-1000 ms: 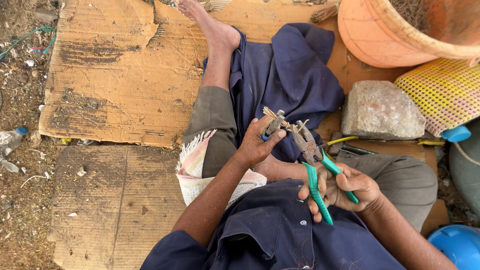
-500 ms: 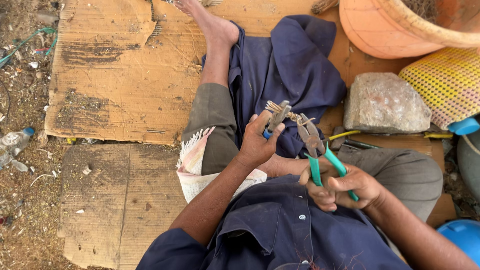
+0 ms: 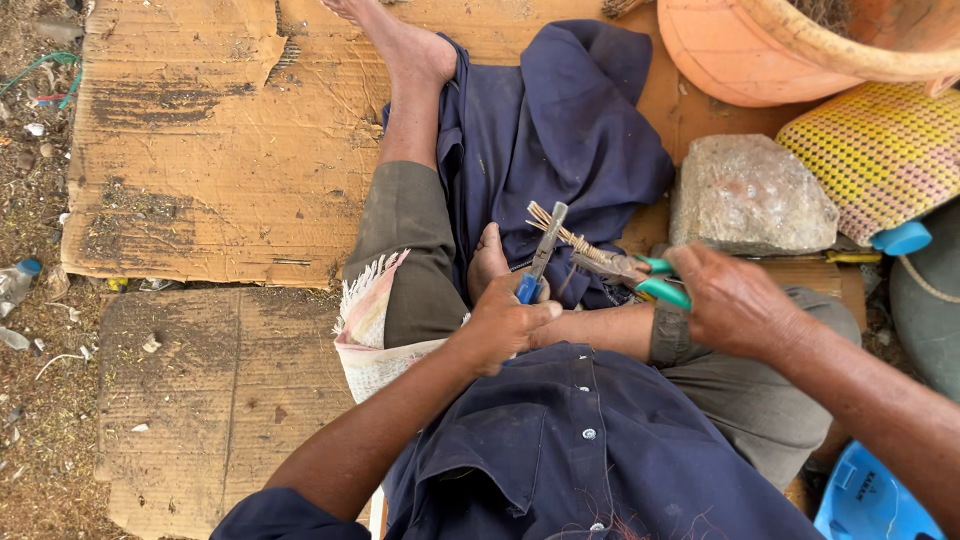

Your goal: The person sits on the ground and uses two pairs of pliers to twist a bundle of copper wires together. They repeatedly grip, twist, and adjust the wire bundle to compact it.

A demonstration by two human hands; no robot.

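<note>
Head view: L hand (image 3: 503, 322) fingers clamped on blue-handled pliers (image 3: 540, 252) gripping wire bundle (image 3: 568, 236); R hand (image 3: 735, 300) closed round green-handled pliers (image 3: 632, 273), opposing grips bracing bundle over lap, beside stone (image 3: 750, 195).

Green-handled pliers (image 3: 640, 275); blue-handled tool (image 3: 538, 258)

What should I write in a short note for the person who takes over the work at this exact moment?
Left hand: shut on blue-handled pliers, jaws up, gripping a bundle of bare wire strands.
Right hand: shut on green-handled pliers, tips at the same bundle.
Both tools are over the lap, above the dark blue cloth; a grey stone lies to the right.
Done: bundle gripped from both sides.
Left: working the strands; progress is unclear.
</note>
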